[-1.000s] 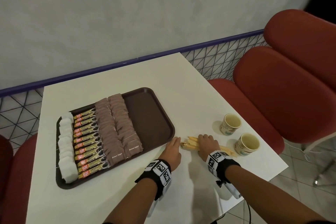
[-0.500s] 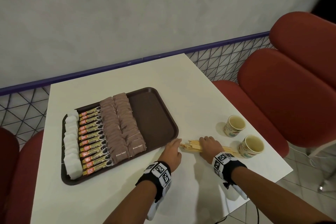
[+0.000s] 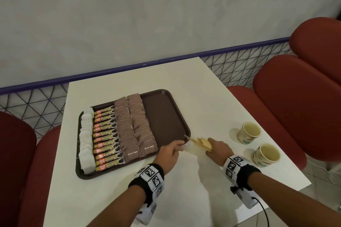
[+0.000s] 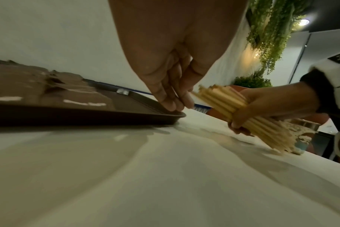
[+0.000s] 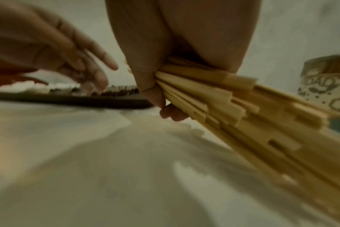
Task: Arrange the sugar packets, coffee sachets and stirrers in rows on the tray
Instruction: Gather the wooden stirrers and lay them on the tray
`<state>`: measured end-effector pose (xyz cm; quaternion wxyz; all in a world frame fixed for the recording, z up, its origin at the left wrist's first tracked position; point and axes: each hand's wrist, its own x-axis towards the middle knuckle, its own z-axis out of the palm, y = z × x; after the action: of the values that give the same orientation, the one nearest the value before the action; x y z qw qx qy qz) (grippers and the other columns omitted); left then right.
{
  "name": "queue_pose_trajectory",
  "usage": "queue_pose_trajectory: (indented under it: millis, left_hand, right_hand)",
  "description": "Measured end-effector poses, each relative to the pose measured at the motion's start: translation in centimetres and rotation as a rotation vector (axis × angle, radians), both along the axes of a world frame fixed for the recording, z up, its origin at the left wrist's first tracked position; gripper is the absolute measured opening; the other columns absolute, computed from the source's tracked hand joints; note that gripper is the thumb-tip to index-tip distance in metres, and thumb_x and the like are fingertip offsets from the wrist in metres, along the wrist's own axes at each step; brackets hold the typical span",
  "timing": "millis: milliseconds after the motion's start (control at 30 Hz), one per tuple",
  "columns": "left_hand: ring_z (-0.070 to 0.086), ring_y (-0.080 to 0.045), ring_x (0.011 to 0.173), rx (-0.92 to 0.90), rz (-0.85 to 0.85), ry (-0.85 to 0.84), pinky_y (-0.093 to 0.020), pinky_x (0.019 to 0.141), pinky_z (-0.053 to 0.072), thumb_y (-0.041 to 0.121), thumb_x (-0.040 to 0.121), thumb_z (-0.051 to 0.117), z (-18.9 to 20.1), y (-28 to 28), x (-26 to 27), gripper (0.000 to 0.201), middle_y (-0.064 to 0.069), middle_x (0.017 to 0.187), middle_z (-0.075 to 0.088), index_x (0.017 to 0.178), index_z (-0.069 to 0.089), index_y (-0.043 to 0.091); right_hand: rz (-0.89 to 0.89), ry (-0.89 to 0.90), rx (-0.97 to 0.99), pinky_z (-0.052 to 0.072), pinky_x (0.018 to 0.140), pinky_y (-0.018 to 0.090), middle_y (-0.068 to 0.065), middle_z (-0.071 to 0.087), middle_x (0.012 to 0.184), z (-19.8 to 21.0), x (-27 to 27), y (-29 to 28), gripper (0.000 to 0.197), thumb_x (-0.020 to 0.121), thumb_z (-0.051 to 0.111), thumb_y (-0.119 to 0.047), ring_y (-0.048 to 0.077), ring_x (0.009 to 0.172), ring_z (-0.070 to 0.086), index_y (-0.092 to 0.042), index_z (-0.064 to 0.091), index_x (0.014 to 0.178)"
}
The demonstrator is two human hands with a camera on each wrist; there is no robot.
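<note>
Ideally, the right hand (image 3: 215,148), its grip closed round the stirrers (image 4: 226,102), lays them in the tray's (image 3: 166,116) bare strip while the open left hand (image 3: 168,153) steadies the rim.

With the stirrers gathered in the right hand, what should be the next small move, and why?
Probably carry the stirrers over the tray rim and lay them on its bare right strip. The right hand grips the bundle beside the tray; sachets and sugar packets fill the other rows. The left hand touches the rim, steadying it.
</note>
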<state>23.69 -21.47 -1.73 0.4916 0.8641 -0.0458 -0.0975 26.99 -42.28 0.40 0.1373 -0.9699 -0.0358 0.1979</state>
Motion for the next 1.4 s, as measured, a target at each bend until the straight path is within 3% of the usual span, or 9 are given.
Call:
queue_pose_trajectory:
  millis: [100, 200, 433, 600, 700, 967, 1100, 1300, 1400]
  left_hand:
    - [0.061, -0.010, 0.093, -0.024, 0.076, 0.008, -0.005, 0.081, 0.040, 0.000, 0.093, 0.043, -0.1, 2.8, -0.2, 0.033, 0.005, 0.094, 0.066, 0.116, 0.059, 0.016]
    - [0.061, -0.014, 0.095, -0.098, 0.178, 0.041, -0.022, 0.090, 0.046, 0.006, 0.096, 0.044, 0.0, 4.9, 0.0, 0.025, -0.001, 0.096, 0.066, 0.113, 0.058, 0.018]
    - [0.057, -0.021, 0.093, -0.575, 0.414, 0.346, -0.031, 0.075, 0.050, 0.035, 0.101, 0.031, 2.5, 5.3, 1.6, 0.033, -0.008, 0.108, 0.059, 0.122, 0.048, 0.015]
    - [0.064, -0.026, 0.085, -0.999, 0.558, 0.400, -0.039, 0.074, 0.054, 0.047, 0.099, 0.024, 4.9, 6.4, 1.7, 0.054, -0.015, 0.100, 0.065, 0.111, 0.057, 0.007]
    - [0.061, -0.031, 0.105, -1.125, 0.544, 0.400, -0.047, 0.094, 0.047, 0.049, 0.098, 0.023, 6.0, 6.7, 1.6, 0.054, -0.019, 0.115, 0.063, 0.114, 0.058, 0.011]
    - [0.066, -0.022, 0.103, -1.235, 0.499, 0.411, -0.043, 0.102, 0.041, 0.045, 0.100, 0.020, 6.8, 6.4, 1.2, 0.050, -0.011, 0.110, 0.070, 0.118, 0.057, 0.016]
    - [0.066, -0.023, 0.102, -1.280, 0.476, 0.426, -0.044, 0.103, 0.039, 0.043, 0.100, 0.022, 6.7, 6.3, 1.1, 0.049, -0.012, 0.113, 0.069, 0.118, 0.059, 0.016]
    - [0.056, -0.028, 0.119, -1.325, 0.461, 0.428, -0.046, 0.108, 0.035, 0.047, 0.098, 0.027, 6.7, 6.2, 0.7, 0.051, -0.014, 0.125, 0.062, 0.126, 0.055, 0.015]
    - [0.055, -0.029, 0.118, -1.195, 0.454, 0.440, -0.050, 0.106, 0.036, 0.051, 0.097, 0.024, 6.5, 6.5, 0.5, 0.054, -0.013, 0.125, 0.061, 0.130, 0.051, 0.018]
  right_hand:
    - [-0.226, -0.019, 0.495, 0.045, 0.065, 0.031, 0.011, 0.062, 0.079, 2.8, 0.6, 1.4, 0.010, 0.081, 0.057, -0.009, 0.025, 0.067, 0.054, -0.011, 0.055, 0.090]
    - [-0.353, -0.009, 0.904, 0.046, 0.054, 0.023, 0.006, 0.053, 0.061, 5.9, 1.6, 4.1, 0.018, 0.080, 0.054, 0.003, 0.018, 0.054, 0.050, -0.011, 0.052, 0.069]
    - [-0.375, -0.101, 1.391, 0.047, 0.055, 0.011, 0.001, 0.053, 0.053, 10.1, 2.6, 13.4, 0.015, 0.084, 0.057, -0.002, 0.009, 0.050, 0.053, -0.008, 0.053, 0.070]
    - [-0.276, -0.034, 1.402, 0.048, 0.067, 0.022, 0.001, 0.056, 0.069, 10.8, 2.1, 17.5, 0.008, 0.083, 0.060, -0.006, 0.014, 0.066, 0.057, -0.012, 0.055, 0.079]
    - [-0.262, 0.022, 1.416, 0.048, 0.059, 0.011, -0.004, 0.059, 0.072, 10.5, 2.0, 18.6, 0.009, 0.084, 0.062, -0.007, 0.004, 0.067, 0.060, -0.009, 0.057, 0.092]
    - [-0.222, 0.021, 1.450, 0.048, 0.069, 0.009, -0.008, 0.065, 0.085, 9.2, 2.0, 19.3, 0.021, 0.079, 0.066, 0.001, -0.005, 0.076, 0.063, -0.016, 0.061, 0.091]
    - [-0.202, 0.056, 1.421, 0.050, 0.070, 0.012, -0.006, 0.066, 0.086, 8.5, 1.8, 19.2, 0.020, 0.078, 0.068, -0.002, 0.001, 0.081, 0.064, -0.018, 0.062, 0.090]
    - [-0.245, 0.127, 1.431, 0.050, 0.090, 0.030, 0.000, 0.067, 0.095, 7.8, 1.8, 19.3, 0.029, 0.077, 0.069, -0.003, 0.015, 0.095, 0.064, -0.014, 0.061, 0.102]
    - [-0.233, 0.137, 1.429, 0.051, 0.084, 0.031, 0.000, 0.066, 0.086, 7.6, 1.8, 19.0, 0.019, 0.080, 0.067, -0.004, 0.015, 0.083, 0.064, -0.016, 0.061, 0.094]
